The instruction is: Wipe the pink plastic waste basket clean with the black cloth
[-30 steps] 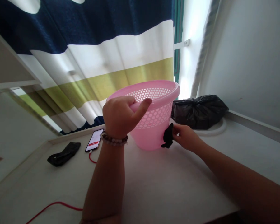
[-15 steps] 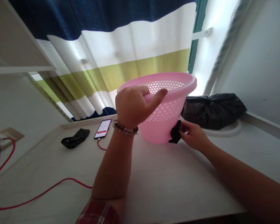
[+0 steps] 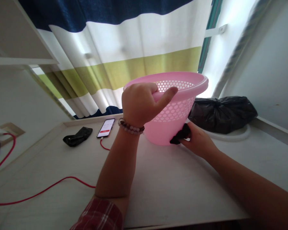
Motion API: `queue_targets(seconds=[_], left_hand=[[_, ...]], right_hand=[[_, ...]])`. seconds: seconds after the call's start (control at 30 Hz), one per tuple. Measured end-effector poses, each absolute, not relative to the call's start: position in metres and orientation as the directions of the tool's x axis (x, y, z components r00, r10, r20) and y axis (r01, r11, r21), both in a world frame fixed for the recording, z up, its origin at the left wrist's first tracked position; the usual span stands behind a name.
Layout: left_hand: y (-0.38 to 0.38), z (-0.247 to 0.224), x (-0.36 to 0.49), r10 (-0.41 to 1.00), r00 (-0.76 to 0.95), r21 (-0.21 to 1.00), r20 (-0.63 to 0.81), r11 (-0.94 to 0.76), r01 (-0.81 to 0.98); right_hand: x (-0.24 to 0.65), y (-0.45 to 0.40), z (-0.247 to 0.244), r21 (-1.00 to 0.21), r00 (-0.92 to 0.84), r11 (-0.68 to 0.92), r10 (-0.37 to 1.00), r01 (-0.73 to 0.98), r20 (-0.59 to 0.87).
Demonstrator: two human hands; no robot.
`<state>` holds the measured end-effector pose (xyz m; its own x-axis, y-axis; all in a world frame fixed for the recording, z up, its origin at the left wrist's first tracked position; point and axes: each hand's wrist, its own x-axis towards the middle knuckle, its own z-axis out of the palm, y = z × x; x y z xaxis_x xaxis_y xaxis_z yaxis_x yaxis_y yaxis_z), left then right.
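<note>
A pink plastic wastebasket (image 3: pixel 158 132) with a perforated upper wall stands on the white tabletop (image 3: pixel 172 185). My left hand (image 3: pixel 141 103) is closed over its near rim, thumb lying along the outside edge. Low at the basket's right side, my right hand (image 3: pixel 199 140) pinches a black cloth (image 3: pixel 181 134) and presses it against the smooth lower wall. The fingertips of the right hand are partly hidden by the cloth.
A tied black garbage bag (image 3: pixel 223 113) rests on a white ring (image 3: pixel 235 136) at the right. Leftward lie a folded black plastic bag (image 3: pixel 78 136), a phone (image 3: pixel 106 128) and its red cable (image 3: pixel 69 178). A striped curtain (image 3: pixel 139 64) hangs behind.
My right hand has shifted slightly left and bunched the black cloth closer against the basket wall. The left hand keeps its hold on the rim. The view has moved a little.
</note>
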<state>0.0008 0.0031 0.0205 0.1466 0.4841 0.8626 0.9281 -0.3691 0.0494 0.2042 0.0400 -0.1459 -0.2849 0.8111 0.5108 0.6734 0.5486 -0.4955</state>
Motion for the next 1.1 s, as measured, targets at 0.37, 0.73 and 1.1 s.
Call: queue_targets(seconds=[0.37,0.73,1.1], left_hand=[[0.008,0.019,-0.002,0.441,0.195,0.054,0.876,-0.492,0.869],[0.005,0.021,0.002,0.474,0.182,0.040,0.862,-0.420,0.907],[0.002,0.022,0.005,0.487,0.180,0.018,0.855,-0.375,0.927]], right_hand=[[0.211,0.033,-0.124,-0.476,0.062,0.609,0.574,0.635,0.817],[0.207,0.025,-0.123,-0.291,-0.246,0.793,0.476,0.535,0.844],[0.191,0.012,-0.127,-0.075,-0.665,0.714,0.681,0.697,0.307]])
